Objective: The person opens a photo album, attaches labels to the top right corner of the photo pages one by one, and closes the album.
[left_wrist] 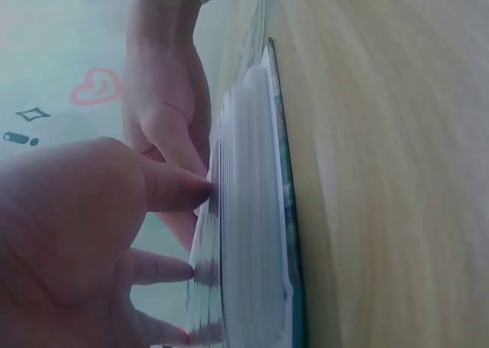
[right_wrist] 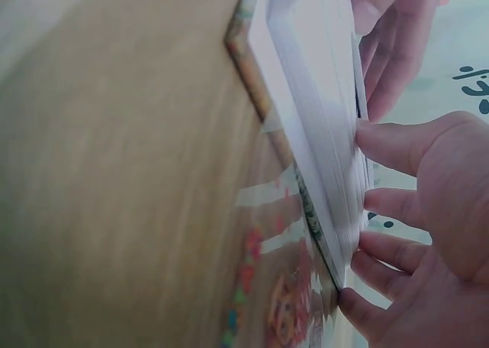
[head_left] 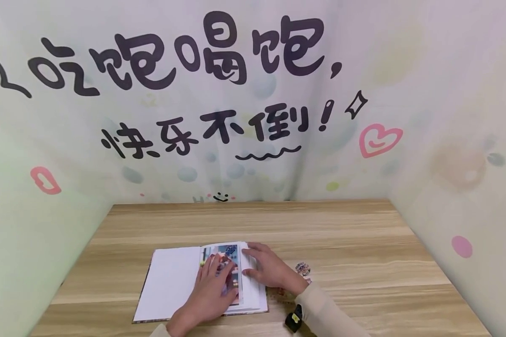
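Note:
A photo album [head_left: 166,281] lies open on the table, its left side plain white and a thick stack of pages on the right. On that stack a colourful photo [head_left: 214,249] shows, with a dark blue patterned patch near its top. My left hand [head_left: 211,292] rests on the photo with fingers spread and covers much of it. At the right edge of the pages, my right hand [head_left: 270,267] touches the white leaf with its thumb and fingertips. In the left wrist view, the left thumb [left_wrist: 179,189] presses the top of the page stack [left_wrist: 252,210].
Right of the album, a round patterned piece [head_left: 302,269] lies on the wooden table [head_left: 362,262]. Clear plastic with red print [right_wrist: 283,310] lies by the album's edge, partly under the right arm. A small black object [head_left: 294,318] with a yellow mark is beside the right sleeve.

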Demonstrator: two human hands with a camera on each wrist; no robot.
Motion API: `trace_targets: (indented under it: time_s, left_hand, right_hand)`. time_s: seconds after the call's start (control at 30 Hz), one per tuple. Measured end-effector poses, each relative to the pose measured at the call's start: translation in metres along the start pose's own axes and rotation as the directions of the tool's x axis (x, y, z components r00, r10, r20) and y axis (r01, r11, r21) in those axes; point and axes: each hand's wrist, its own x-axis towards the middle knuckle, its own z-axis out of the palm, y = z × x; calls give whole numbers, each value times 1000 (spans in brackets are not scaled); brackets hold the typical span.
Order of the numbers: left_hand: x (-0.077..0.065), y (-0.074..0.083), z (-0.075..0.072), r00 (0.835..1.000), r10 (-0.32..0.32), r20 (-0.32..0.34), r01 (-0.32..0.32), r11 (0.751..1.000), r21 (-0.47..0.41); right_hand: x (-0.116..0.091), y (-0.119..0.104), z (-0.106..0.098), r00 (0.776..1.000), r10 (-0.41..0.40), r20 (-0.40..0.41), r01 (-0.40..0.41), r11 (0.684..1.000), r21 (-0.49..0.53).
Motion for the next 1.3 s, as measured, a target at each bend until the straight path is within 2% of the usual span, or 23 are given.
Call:
trace_targets:
  time_s: [0.13, 0.33, 0.47, 0.77, 0.9, 1.07, 1.3]
  left_hand:
    - [3, 5, 2, 997, -15, -74, 16, 1000, 19]
    - [9, 13, 3, 983, -17, -183, 24, 999, 32]
    - [14, 17, 4, 975, -12, -222, 19, 999, 29]
    - [18, 20, 4, 978, -15, -209, 21, 999, 26]
    - [19, 20, 2, 979, -13, -202, 10, 1000, -16]
    - [17, 20, -7, 985, -28, -173, 11, 995, -97]
    - [15, 19, -27, 982, -69, -178, 38, 984, -175]
  right_hand:
    - [1, 1, 1, 1000, 3, 2, -3, 1000, -5]
    - [2, 1, 1, 1000, 11, 6, -10, 1000, -19]
    - [2, 0, 2, 1000, 10, -2, -10, 999, -32]
    - [2, 0, 2, 1000, 27, 2, -27, 999, -34]
    - [2, 0, 2, 1000, 30, 4, -30, 999, -27]
    - [3, 0, 0, 1000, 14, -1, -14, 1000, -21]
    - [2, 1, -1, 1000, -3, 1, 3, 1000, -14]
